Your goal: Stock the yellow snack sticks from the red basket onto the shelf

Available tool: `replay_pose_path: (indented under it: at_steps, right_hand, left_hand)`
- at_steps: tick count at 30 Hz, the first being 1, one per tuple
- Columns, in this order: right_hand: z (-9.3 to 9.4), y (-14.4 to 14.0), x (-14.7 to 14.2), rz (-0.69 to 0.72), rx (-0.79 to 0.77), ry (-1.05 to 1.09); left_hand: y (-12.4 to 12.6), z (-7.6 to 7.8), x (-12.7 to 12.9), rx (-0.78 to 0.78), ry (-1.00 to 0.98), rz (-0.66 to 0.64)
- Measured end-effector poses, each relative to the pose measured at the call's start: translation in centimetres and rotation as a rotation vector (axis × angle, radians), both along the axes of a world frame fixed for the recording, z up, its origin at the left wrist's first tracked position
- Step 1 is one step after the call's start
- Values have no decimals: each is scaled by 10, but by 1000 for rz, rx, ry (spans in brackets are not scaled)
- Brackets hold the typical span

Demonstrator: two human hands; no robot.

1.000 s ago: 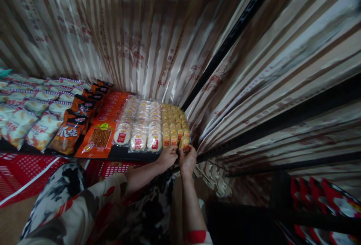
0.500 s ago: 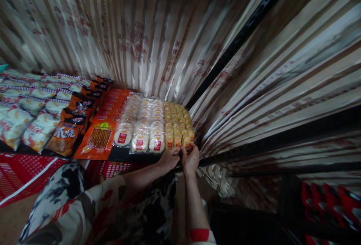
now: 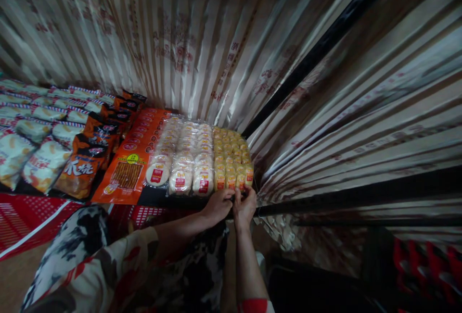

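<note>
Both my hands meet at the front edge of a dark shelf (image 3: 187, 202), under a block of small yellow snack packs (image 3: 231, 156) at its right end. My left hand (image 3: 216, 206) has its fingers curled on the front yellow pack. My right hand (image 3: 245, 203) pinches the same front row beside it. Left of the yellow packs lie rows of round white rice-cracker packs (image 3: 182, 159) with red labels.
Further left lie orange flat packs (image 3: 130, 161), dark brown bags (image 3: 90, 154) and white chip bags (image 3: 32, 144). Striped shiny plastic curtains (image 3: 202, 48) hang behind and to the right, split by a black post (image 3: 317, 48). Red packaging (image 3: 426, 265) shows low right.
The view drifted, so the shelf and my hands sit slightly further right. My hands stay together at the front yellow packs, with only small finger moves.
</note>
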State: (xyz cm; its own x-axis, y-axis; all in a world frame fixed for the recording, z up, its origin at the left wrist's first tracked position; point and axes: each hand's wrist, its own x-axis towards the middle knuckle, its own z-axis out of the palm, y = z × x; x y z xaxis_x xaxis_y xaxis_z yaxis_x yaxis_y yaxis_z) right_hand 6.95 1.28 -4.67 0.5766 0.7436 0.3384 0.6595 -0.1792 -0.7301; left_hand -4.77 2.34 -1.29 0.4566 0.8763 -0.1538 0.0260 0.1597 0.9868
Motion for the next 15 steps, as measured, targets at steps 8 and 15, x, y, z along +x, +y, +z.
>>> replay_pose_path:
  at_steps: [8,15]
  right_hand:
    - [1,-5,-6,-13,61,-71]
    - [13,-35,-43,-32,192,-188]
  left_hand:
    - [-27,3,-24,49,52,20]
    - [-67,-28,-91,-63,158,-36]
